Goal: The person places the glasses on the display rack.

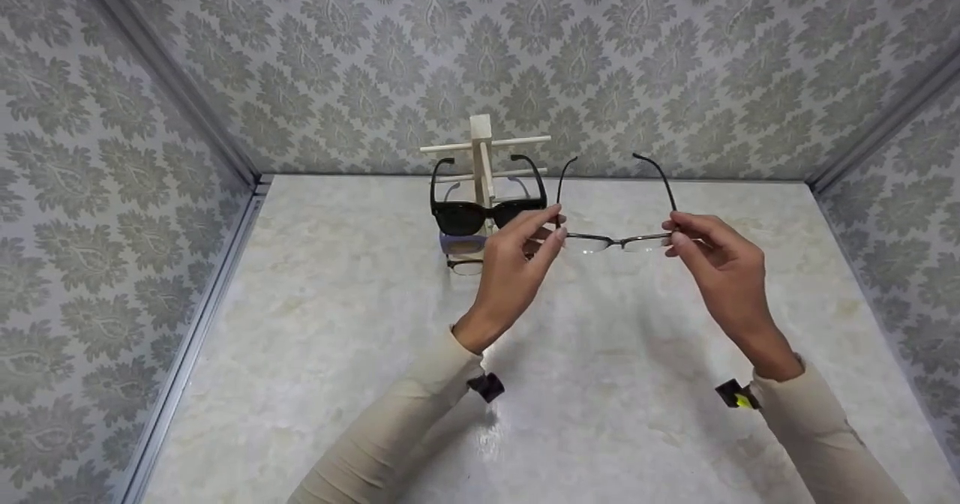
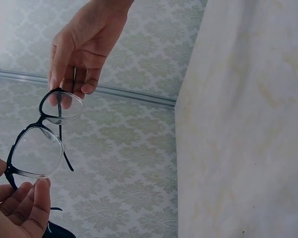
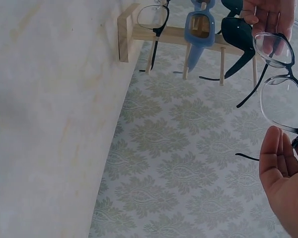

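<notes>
A pair of clear-lensed eyeglasses (image 1: 616,242) with a dark upper frame is held level in the air, temples unfolded and pointing away. My left hand (image 1: 517,260) pinches the left hinge corner between thumb and fingers. At the opposite corner, the right hand (image 1: 720,264) pinches the frame the same way. Just left of them stands a wooden display rack (image 1: 481,133) with crossbars. Black sunglasses (image 1: 460,219) hang on it, partly behind the left hand. Below them are blue-framed sunglasses (image 3: 201,29) and another clear-lensed pair (image 3: 153,17). The rack's top crossbar (image 1: 525,141) carries nothing.
The rack stands near the back of a pale marbled table (image 1: 360,384). Patterned wallpapered panels (image 1: 525,46) enclose the table at the back and both sides, with metal strips (image 1: 191,335) along their edges.
</notes>
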Motion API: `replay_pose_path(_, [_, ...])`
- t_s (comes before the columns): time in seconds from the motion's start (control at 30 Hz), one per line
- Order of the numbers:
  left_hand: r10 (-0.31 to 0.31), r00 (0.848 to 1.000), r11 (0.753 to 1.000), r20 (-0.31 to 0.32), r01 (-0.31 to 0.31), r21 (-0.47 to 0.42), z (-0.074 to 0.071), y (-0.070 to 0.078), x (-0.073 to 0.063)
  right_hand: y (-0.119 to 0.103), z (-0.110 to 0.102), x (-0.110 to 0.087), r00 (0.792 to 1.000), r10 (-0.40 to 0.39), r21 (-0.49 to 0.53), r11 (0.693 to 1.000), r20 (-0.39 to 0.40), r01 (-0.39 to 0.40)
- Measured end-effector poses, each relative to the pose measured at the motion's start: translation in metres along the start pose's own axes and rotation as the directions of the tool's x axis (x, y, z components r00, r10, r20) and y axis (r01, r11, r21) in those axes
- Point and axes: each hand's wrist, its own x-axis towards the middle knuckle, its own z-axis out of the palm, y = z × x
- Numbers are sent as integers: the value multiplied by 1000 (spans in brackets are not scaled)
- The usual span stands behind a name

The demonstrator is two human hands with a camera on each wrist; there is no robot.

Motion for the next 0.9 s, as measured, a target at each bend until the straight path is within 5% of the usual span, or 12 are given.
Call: replay_pose_path(0.9, [112,991,993,-71,-114,-15,-37,34,16,-31,21,39,996,-84,19,996,5,84])
